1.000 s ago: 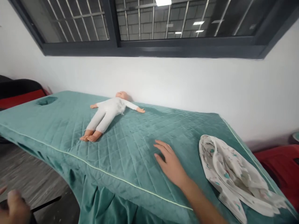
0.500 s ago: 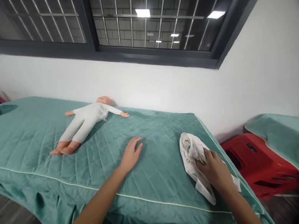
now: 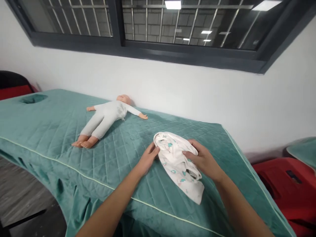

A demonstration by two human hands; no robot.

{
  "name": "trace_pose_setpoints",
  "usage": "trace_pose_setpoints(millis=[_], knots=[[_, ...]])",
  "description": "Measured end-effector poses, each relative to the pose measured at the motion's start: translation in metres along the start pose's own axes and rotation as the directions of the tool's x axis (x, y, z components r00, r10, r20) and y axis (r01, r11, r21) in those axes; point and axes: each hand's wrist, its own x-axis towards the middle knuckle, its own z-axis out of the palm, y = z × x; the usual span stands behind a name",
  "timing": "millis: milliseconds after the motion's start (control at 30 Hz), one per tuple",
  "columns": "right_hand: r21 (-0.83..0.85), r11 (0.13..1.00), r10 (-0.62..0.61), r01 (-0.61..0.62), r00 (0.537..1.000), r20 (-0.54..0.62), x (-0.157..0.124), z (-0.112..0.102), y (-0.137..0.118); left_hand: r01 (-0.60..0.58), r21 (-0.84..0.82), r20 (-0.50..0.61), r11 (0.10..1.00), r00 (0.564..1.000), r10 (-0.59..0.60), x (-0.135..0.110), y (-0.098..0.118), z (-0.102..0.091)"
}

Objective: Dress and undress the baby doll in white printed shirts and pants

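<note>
A baby doll (image 3: 106,115) in a white suit lies on its back near the wall on a teal quilted bed (image 3: 61,131). In front of me lies a bunched white cloth (image 3: 176,158) with small teal prints. My right hand (image 3: 203,159) grips its right side, fingers curled into the folds. My left hand (image 3: 148,158) touches the cloth's left edge, fingers bent against it.
A white wall with a dark-framed window (image 3: 148,29) runs behind the bed. A red plastic object (image 3: 283,184) stands on the floor at the right, with another teal cover (image 3: 303,153) above it. A face hole (image 3: 33,98) dips into the bed at far left.
My right hand has dragged the cloth leftward toward the middle of the bed. My left hand has moved from flat on the cover to the cloth's left edge.
</note>
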Motion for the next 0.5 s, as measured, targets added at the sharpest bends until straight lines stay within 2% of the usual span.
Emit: trace_pose_setpoints(millis=[100, 167, 267, 333, 367, 433, 500], knots=[[0.1, 0.995, 0.007, -0.017, 0.995, 0.103, 0.036, 0.015, 0.005, -0.05, -0.201, -0.157, 0.978, 0.987, 0.019, 0.001, 0.004, -0.003], [0.159, 0.987, -0.017, 0.003, 0.996, 0.087, 0.06, 0.019, 0.014, -0.152, -0.202, -0.273, 0.968, 0.957, 0.094, 0.005, 0.005, -0.005], [0.211, 0.97, -0.106, 0.124, 0.99, -0.096, 0.085, 0.023, 0.017, -0.191, -0.096, -0.379, 0.977, 0.915, 0.142, 0.01, 0.004, -0.006], [0.179, 0.952, -0.206, 0.247, 0.954, -0.219, 0.091, 0.03, 0.008, -0.159, -0.031, -0.391, 0.987, 0.91, 0.134, 0.013, 0.003, -0.006], [0.153, 0.942, -0.261, 0.3, 0.938, -0.228, 0.092, 0.035, 0.003, -0.147, -0.016, -0.39, 0.989, 0.911, 0.13, 0.014, 0.002, -0.006], [0.117, 0.929, -0.337, 0.351, 0.933, -0.124, 0.089, 0.051, -0.004, -0.143, -0.021, -0.393, 0.989, 0.911, 0.123, 0.015, 0.0, -0.006], [0.075, 0.94, -0.333, 0.332, 0.943, 0.002, 0.085, 0.071, 0.0, -0.148, -0.052, -0.408, 0.988, 0.906, 0.114, 0.016, -0.001, -0.006]])
